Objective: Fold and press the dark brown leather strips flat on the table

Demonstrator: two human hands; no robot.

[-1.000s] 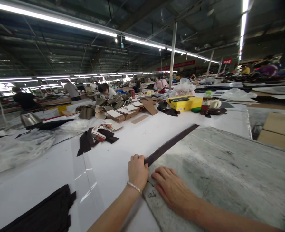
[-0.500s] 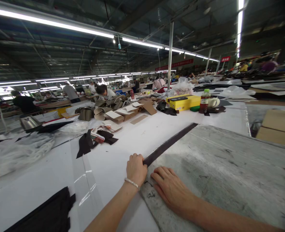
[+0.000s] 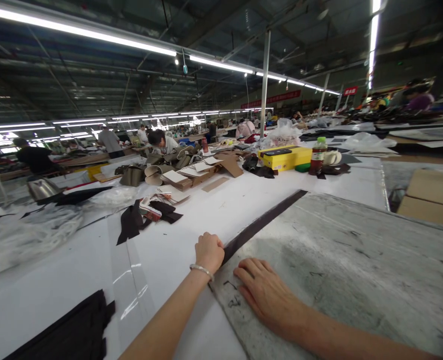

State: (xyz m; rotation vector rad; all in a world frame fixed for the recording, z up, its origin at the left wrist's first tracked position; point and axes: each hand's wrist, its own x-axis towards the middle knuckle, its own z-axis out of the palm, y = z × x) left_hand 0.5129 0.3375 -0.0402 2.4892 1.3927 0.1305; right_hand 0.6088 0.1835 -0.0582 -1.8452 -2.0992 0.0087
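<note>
A long dark strip (image 3: 266,220), fabric or leather by its look, runs along the left edge of a grey, scuffed board (image 3: 341,260). My left hand (image 3: 209,252), with a pale bracelet at the wrist, is curled closed at the strip's near end, on its left edge; the fingertips are hidden. On the board, just right of that end, my right hand (image 3: 262,285) lies palm down with fingers loosely stretched and nothing in them. At the lower left, a stack of black pieces (image 3: 67,330) rests on the white tabletop (image 3: 161,280).
Dark scraps (image 3: 131,220) lie on the left. Further back are cardboard pieces (image 3: 191,177), a yellow box (image 3: 285,157), a green-capped bottle (image 3: 319,156) and a mug (image 3: 333,158). Clear plastic (image 3: 29,235) spreads at far left. Several people work at distant tables.
My left hand has shifted slightly left and up, exposing a little more of the strip's near end. My right hand stays almost where it was.
</note>
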